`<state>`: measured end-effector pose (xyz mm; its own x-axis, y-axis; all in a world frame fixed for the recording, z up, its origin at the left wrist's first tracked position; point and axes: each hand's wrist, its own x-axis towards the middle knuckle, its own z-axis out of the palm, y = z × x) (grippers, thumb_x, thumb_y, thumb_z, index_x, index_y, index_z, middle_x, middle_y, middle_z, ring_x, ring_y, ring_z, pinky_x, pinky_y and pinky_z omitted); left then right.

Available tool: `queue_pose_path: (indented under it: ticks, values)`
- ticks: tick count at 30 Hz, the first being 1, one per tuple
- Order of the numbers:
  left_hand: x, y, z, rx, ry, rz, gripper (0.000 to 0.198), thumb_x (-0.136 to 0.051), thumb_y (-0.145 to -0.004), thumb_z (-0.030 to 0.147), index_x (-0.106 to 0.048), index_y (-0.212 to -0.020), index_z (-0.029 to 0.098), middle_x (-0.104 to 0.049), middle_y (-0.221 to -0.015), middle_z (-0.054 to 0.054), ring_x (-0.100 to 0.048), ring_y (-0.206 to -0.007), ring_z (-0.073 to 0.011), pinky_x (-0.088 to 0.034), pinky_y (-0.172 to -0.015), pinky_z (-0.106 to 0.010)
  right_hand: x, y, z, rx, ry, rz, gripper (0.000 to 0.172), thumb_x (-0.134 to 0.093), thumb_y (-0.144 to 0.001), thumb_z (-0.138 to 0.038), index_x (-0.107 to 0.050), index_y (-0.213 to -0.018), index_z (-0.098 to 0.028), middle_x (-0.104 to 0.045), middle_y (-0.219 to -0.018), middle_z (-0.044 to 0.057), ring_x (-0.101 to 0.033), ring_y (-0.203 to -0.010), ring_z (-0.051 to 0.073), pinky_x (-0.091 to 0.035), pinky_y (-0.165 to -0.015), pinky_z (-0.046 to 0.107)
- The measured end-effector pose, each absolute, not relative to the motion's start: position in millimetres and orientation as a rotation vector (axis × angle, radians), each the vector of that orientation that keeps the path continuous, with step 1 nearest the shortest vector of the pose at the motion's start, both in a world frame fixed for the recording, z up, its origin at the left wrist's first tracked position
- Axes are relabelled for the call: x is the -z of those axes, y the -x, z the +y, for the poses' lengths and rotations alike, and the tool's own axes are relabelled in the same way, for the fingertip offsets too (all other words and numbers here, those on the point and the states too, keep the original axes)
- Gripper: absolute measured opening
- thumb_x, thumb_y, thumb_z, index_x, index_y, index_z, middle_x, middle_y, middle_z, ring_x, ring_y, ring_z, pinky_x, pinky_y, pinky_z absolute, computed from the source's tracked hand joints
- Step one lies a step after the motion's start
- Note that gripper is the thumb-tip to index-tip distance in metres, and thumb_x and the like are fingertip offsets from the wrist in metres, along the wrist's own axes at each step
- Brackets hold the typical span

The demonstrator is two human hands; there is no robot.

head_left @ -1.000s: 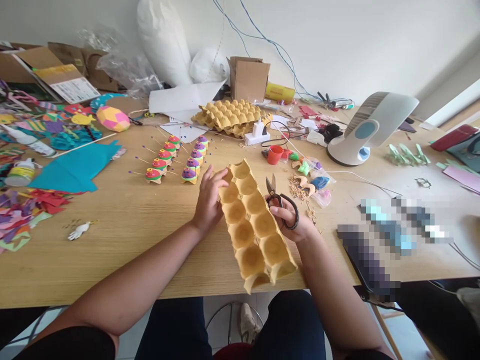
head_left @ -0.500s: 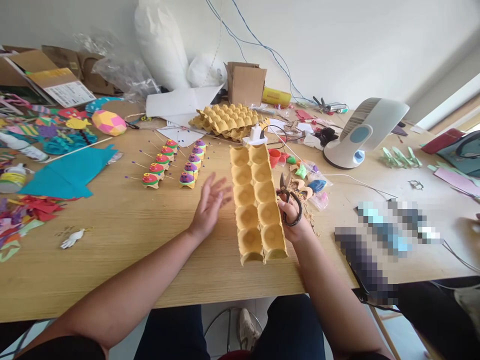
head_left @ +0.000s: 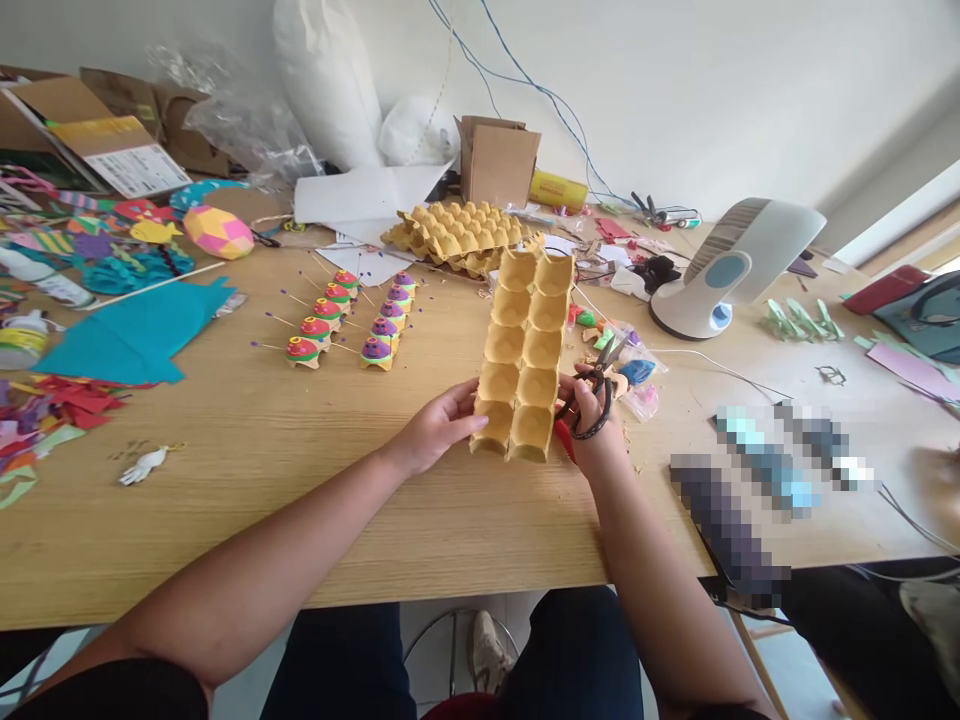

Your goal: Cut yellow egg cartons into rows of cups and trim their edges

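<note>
A yellow egg-carton strip (head_left: 523, 345), two cups wide and several long, is held up over the table with its hollows facing me. My left hand (head_left: 435, 430) grips its lower left edge, thumb in front and fingers behind. Black-handled scissors (head_left: 602, 378) sit in my right hand (head_left: 600, 428), blades slightly apart and pointing up and away. The right fingers also reach the carton's right edge, partly hidden behind it. Part of a red cup (head_left: 564, 440) shows below the right edge of the strip.
Two painted egg-carton caterpillars (head_left: 321, 318) (head_left: 388, 322) stand left of centre. Behind lie stacked egg trays (head_left: 465, 228) and a cardboard box (head_left: 499, 165). A white fan (head_left: 712, 275) stands right. Clay bags (head_left: 637, 372), blue paper (head_left: 142, 335) and a white glue bottle (head_left: 45, 277) lie around.
My left hand has moved in from beside the strip and taken hold of its lower left edge. The strip has risen and tilted, its top leaning right. The scissors have shifted slightly right.
</note>
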<state>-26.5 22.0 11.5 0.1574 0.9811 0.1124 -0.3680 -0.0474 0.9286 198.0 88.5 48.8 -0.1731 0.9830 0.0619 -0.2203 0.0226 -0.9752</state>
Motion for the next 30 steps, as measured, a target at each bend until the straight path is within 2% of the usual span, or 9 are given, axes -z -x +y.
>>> queue_pose_path:
  ticks: [3, 6, 9, 14, 18, 22, 26, 30]
  values:
    - [-10, 29, 26, -1.453, -1.019, 0.840, 0.059, -0.079, -0.086, 0.032, -0.059, -0.142, 0.030, -0.076, -0.121, -0.006, -0.074, -0.099, -0.0179, -0.060, -0.082, -0.029, -51, -200, 82, -1.276, 0.938, -1.370, 0.043, -0.063, -0.092, -0.058, -0.049, -0.119, -0.027, -0.067, -0.091, 0.000, -0.062, -0.075, 0.016, -0.048, -0.065, 0.029]
    - [-11, 32, 30, -1.577, -0.951, 0.878, 0.058, -0.075, -0.089, 0.038, -0.055, -0.143, 0.032, -0.076, -0.119, -0.004, -0.075, -0.094, -0.0172, -0.060, -0.079, -0.029, -55, -202, 75, -1.233, 0.942, -1.629, 0.040, -0.056, -0.097, -0.061, -0.053, -0.115, -0.025, -0.053, -0.073, -0.005, -0.049, -0.061, 0.013, -0.041, -0.059, 0.027]
    - [-14, 35, 33, -1.645, -0.881, 0.853, 0.050, -0.074, -0.090, 0.041, -0.058, -0.135, 0.029, -0.076, -0.118, -0.004, -0.075, -0.099, -0.0194, -0.061, -0.079, -0.031, -56, -204, 70, -1.221, 0.875, -1.858, 0.042, -0.058, -0.094, -0.062, -0.055, -0.112, -0.024, -0.047, -0.072, -0.005, -0.044, -0.061, 0.013, -0.037, -0.059, 0.027]
    - [-23, 36, 34, -1.686, -0.708, 0.808, 0.041, -0.079, -0.085, 0.035, -0.064, -0.121, 0.025, -0.075, -0.116, -0.002, -0.074, -0.100, -0.0157, -0.059, -0.079, -0.024, -54, -207, 71, -1.028, 0.696, -2.272, 0.034, -0.068, -0.091, -0.052, -0.059, -0.105, -0.023, -0.049, -0.069, -0.005, -0.043, -0.061, 0.013, -0.036, -0.060, 0.028]
    - [-28, 37, 34, -1.699, -0.602, 0.750, 0.035, -0.082, -0.082, 0.029, -0.065, -0.112, 0.022, -0.076, -0.108, -0.002, -0.073, -0.092, -0.0130, -0.058, -0.075, -0.021, -55, -208, 72, -0.787, 0.611, -2.356, 0.028, -0.067, -0.092, -0.048, -0.061, -0.102, -0.022, -0.049, -0.067, -0.005, -0.044, -0.059, 0.013, -0.037, -0.060, 0.027]
    - [-28, 39, 35, -1.695, -0.566, 0.699, 0.029, -0.078, -0.085, 0.027, -0.065, -0.110, 0.021, -0.075, -0.106, -0.001, -0.072, -0.090, -0.0113, -0.057, -0.074, -0.019, -56, -207, 72, -0.711, 0.555, -2.489, 0.028, -0.068, -0.093, -0.046, -0.062, -0.104, -0.022, -0.050, -0.066, -0.005, -0.047, -0.059, 0.013, -0.037, -0.059, 0.026]
    - [-27, 39, 35, -1.709, -0.569, 0.698, 0.025, -0.077, -0.086, 0.027, -0.065, -0.107, 0.020, -0.075, -0.104, -0.001, -0.072, -0.088, -0.0105, -0.056, -0.072, -0.018, -55, -204, 71, -0.628, 0.710, -2.565, 0.027, -0.067, -0.093, -0.045, -0.064, -0.105, -0.020, -0.054, -0.067, -0.003, -0.051, -0.062, 0.015, -0.038, -0.062, 0.028]
    - [-26, 38, 34, -1.718, -0.603, 0.738, 0.026, -0.075, -0.088, 0.030, -0.066, -0.110, 0.020, -0.075, -0.109, -0.003, -0.072, -0.095, -0.0125, -0.056, -0.075, -0.019, -55, -202, 70, -0.621, 0.790, -2.595, 0.029, -0.066, -0.094, -0.045, -0.066, -0.108, -0.020, -0.057, -0.069, -0.002, -0.053, -0.063, 0.016, -0.037, -0.061, 0.028]
